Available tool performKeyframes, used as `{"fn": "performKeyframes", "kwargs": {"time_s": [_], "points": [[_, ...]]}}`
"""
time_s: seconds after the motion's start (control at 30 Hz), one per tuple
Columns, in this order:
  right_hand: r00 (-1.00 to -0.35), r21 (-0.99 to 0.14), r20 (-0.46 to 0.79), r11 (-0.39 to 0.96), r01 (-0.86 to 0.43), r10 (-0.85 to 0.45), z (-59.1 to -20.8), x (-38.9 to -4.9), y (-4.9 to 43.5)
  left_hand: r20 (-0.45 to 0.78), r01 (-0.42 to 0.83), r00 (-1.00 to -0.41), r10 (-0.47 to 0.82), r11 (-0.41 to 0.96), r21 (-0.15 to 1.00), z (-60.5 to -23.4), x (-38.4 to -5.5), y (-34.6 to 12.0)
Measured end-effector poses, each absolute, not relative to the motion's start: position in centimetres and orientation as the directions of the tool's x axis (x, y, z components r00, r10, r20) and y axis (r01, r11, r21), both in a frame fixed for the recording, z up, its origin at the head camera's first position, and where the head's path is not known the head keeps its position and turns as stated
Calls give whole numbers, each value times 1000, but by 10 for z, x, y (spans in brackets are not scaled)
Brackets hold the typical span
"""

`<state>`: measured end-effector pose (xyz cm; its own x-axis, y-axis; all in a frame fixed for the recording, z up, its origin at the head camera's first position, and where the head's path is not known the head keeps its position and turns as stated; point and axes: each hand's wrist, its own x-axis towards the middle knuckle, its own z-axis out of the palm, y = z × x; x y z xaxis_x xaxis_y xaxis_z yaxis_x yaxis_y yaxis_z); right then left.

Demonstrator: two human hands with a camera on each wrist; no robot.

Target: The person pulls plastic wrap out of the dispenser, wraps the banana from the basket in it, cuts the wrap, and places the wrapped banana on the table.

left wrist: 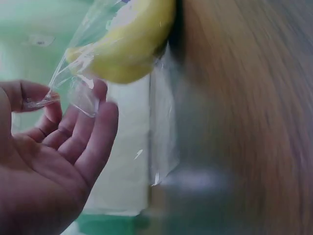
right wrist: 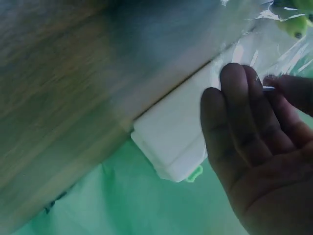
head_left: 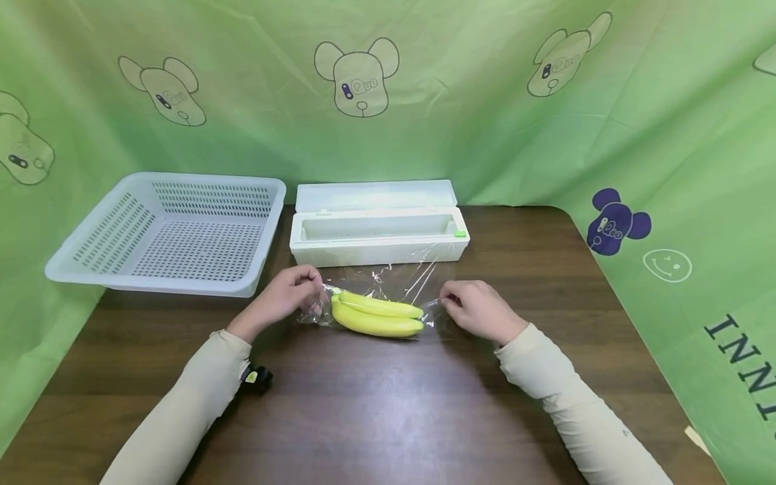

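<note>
Two yellow bananas (head_left: 377, 325) lie side by side on the table, with clear plastic wrap (head_left: 418, 279) over and around them. My left hand (head_left: 283, 298) pinches gathered wrap between thumb and index finger at the stem end, its other fingers loosely bent in the left wrist view. Beyond the other end, my right hand (head_left: 481, 311) pinches the wrap's edge between thumb and index finger; its remaining fingers (right wrist: 234, 98) extend in the right wrist view. Creases run through the film between the hands. Some loose film hangs below the banana (left wrist: 127, 56) in the left wrist view.
Behind the bananas stands a white wrap dispenser box (head_left: 378, 254), its lid raised and a green slider (head_left: 460, 234) at its right end. A white slotted basket (head_left: 151, 283) sits at the back left. Green printed cloth (head_left: 455, 121) hangs behind the brown table (head_left: 364, 417).
</note>
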<state>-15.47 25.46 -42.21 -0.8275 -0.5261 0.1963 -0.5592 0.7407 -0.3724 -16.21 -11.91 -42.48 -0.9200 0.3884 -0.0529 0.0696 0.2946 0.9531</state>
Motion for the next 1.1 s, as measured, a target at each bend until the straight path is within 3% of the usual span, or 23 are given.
{"fn": "performKeyframes", "kwargs": {"time_s": [0.17,0.37,0.57,0.73,1.1], "points": [[-842,-370,70,770,-520,-535,-432,-157,248,-267,-236,-913,309,134,962,-438,-170,-107],[-860,-328,-11,815,-478,-509,-437,-155,241,-341,-355,-878,336,21,935,-449,-175,-99],[-864,-311,-31,826,-470,-503,-435,-155,238,-306,-288,-907,289,105,952,-449,-174,-100],[-874,-331,8,823,-461,-486,-434,-156,243,-199,-152,-947,252,192,970,-442,-169,-105],[-910,-453,26,807,-379,-413,-430,-163,255,38,126,-970,241,361,924,-434,-171,-107]]}}
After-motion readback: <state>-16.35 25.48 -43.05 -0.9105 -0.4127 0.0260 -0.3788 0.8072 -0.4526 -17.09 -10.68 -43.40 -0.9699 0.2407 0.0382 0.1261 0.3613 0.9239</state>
